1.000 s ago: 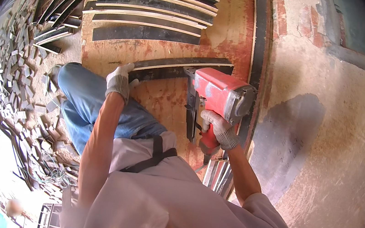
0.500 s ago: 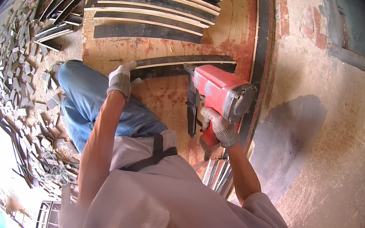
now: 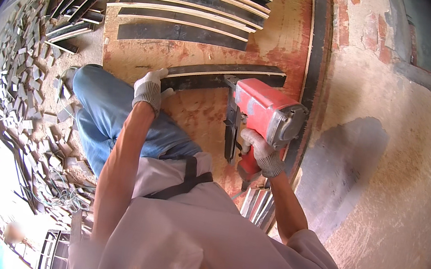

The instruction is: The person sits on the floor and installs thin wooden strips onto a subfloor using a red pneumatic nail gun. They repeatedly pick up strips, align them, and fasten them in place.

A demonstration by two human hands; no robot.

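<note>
A stained board point(image 3: 201, 116) lies beneath left fingers point(image 3: 155, 76), closed on curved strip point(image 3: 195, 81); right fingers point(image 3: 249, 136) wrap red nailer point(image 3: 263, 104); scraps point(image 3: 30, 89) lie leftward.

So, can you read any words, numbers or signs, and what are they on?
None I can read.
Red and silver nail gun in the gloved right hand: no readable lettering.
Curved black strip with a pale wooden edge, at the gloved left hand: none readable.
Dark grey patch: faint marks, too blurred.
</note>
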